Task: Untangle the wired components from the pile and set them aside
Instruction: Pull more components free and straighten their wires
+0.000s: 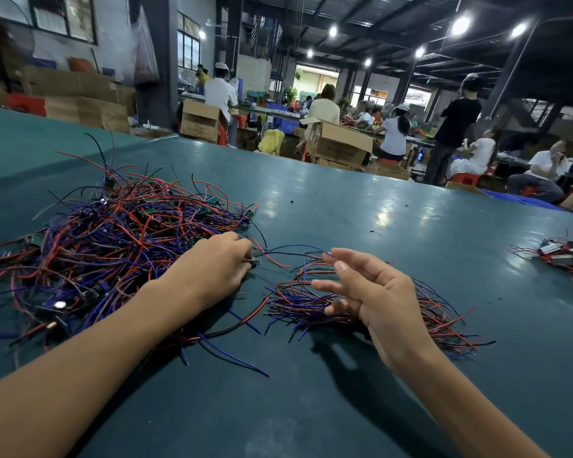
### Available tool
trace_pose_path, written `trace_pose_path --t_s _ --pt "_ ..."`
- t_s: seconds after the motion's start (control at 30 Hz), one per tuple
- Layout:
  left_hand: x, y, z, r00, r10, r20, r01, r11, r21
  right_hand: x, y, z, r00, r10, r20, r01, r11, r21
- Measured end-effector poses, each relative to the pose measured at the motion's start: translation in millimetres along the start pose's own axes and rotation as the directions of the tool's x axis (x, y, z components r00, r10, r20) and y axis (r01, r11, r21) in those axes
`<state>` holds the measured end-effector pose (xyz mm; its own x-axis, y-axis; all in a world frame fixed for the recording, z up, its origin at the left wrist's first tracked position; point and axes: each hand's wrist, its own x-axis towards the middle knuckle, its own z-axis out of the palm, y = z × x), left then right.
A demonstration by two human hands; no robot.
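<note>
The left hand point(212, 269) pinches a wired component point(254, 261) at the 4 o'clock edge of the pile point(113, 233), its wires trailing toward 3 o'clock, where the right hand point(374, 292) hovers loosely spread over the sorted bundle point(298, 309).

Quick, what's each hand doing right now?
Left hand: pinches a small dark wired component at the edge of the tangled red, blue and black wire pile.
Right hand: open, holding nothing.

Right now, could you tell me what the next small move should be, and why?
Probably draw the left hand rightward: it pinches a small component at the edge of the tangled pile, and the set-aside bundle lies beneath the open right hand.
</note>
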<state>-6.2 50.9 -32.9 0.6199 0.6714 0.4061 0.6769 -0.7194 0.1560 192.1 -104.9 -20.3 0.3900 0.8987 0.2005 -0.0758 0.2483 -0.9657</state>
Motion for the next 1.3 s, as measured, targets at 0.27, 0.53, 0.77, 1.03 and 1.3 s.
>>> trace_pose_path --t_s 0.27,0.53,0.77,1.03,1.3 --pt "2 -8 -3 0.934 -0.198 -0.298 0.154 0.974 -0.166 0 4 -1 0.998 0.004 0.061 -0.002 0.999 -0.041" --pt "-3 1 -12 0.843 -0.177 -0.508 -0.028 0.928 -0.371 -1 3 0 0.997 0.028 0.077 -0.021 0.996 -0.092" --pt "-8 28 -24 0.788 0.065 -0.612 -0.299 0.91 -0.288 -1 1 1 0.992 0.038 0.117 -0.027 0.995 -0.098" --pt "-12 62 -21 0.959 -0.023 -0.284 -0.238 0.481 -0.844 -5 -2 5 0.984 -0.028 0.178 0.034 0.999 -0.033" --pt "-12 71 -17 0.989 0.004 0.149 0.149 -0.074 -0.986 -6 -4 6 0.986 -0.059 0.154 0.075 0.993 -0.096"
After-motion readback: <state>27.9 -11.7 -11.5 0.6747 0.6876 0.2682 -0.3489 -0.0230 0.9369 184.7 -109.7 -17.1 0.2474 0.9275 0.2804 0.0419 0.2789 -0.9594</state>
